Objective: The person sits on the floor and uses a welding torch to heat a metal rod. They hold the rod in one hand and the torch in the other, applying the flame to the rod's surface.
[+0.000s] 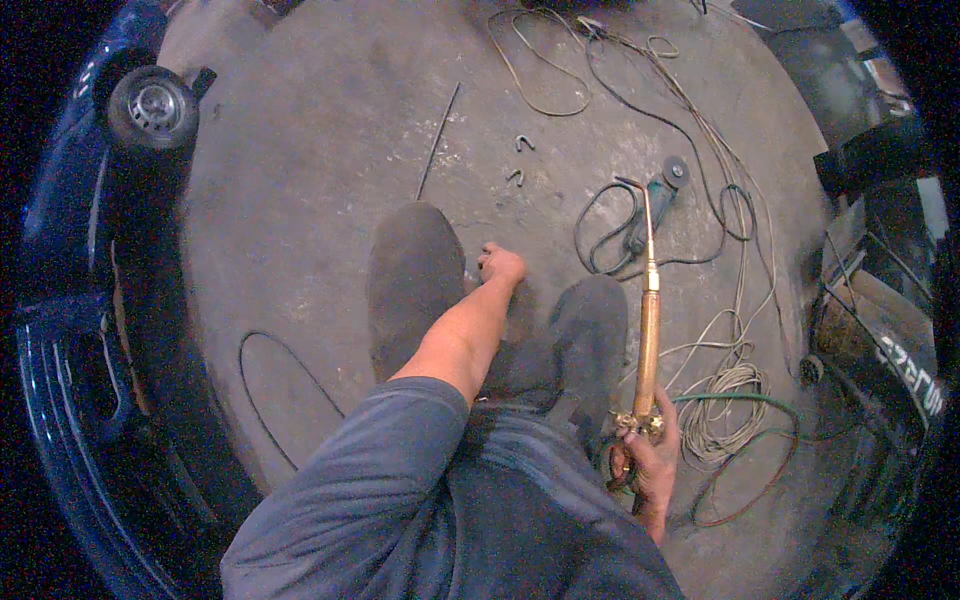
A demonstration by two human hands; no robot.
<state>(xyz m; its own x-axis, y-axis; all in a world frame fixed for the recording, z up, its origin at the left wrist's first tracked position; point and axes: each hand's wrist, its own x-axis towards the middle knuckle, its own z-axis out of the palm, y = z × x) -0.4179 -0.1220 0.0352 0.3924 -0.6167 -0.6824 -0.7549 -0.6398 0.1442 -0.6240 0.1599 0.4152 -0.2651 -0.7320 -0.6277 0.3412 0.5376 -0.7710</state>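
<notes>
My right hand (650, 455) grips the valve end of a long brass cutting torch (647, 330), whose thin nozzle tip points away from me toward an angle grinder (655, 200) on the floor. My left hand (500, 265) reaches down to the concrete floor (300, 230) between my knees, fingers curled downward. Whether it holds anything is hidden. My dark trouser legs (415, 280) flank the left arm.
A thin metal rod (438, 140) and two small bent hooks (520, 160) lie ahead. Coiled cables (730, 400) and green and red hoses (765, 440) trail on the right. A dark blue vehicle body (60, 350) and wheel (152, 105) stand left. A black cable loop (270, 380) lies near.
</notes>
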